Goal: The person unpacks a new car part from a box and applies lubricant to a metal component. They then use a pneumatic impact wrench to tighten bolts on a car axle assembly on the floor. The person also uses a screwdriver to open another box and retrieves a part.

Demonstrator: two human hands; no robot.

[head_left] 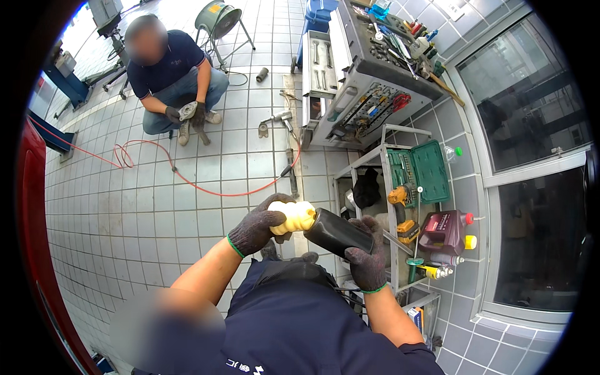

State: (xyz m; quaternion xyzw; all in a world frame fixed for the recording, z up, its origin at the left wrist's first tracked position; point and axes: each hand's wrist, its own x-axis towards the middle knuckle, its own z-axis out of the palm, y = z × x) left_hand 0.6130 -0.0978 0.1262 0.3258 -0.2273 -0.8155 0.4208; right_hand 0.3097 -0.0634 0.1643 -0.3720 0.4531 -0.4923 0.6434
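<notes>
In front of my body, my gloved left hand [255, 229] is closed round a pale yellow, ribbed foam bump stop [292, 217]. My gloved right hand [369, 257] grips the far end of a black cylindrical dust sleeve [336, 232]. The narrow end of the bump stop meets the open end of the sleeve; how far it reaches inside cannot be made out. Both gloves are dark knit with green cuffs.
A co-worker [167, 81] squats at the far left with a metal part in gloved hands. A red air hose [212, 192] and an impact wrench [278, 117] lie on the tiles. To the right stand a tool cabinet [350, 103] and a metal rack [392, 237] with a green socket case [431, 169].
</notes>
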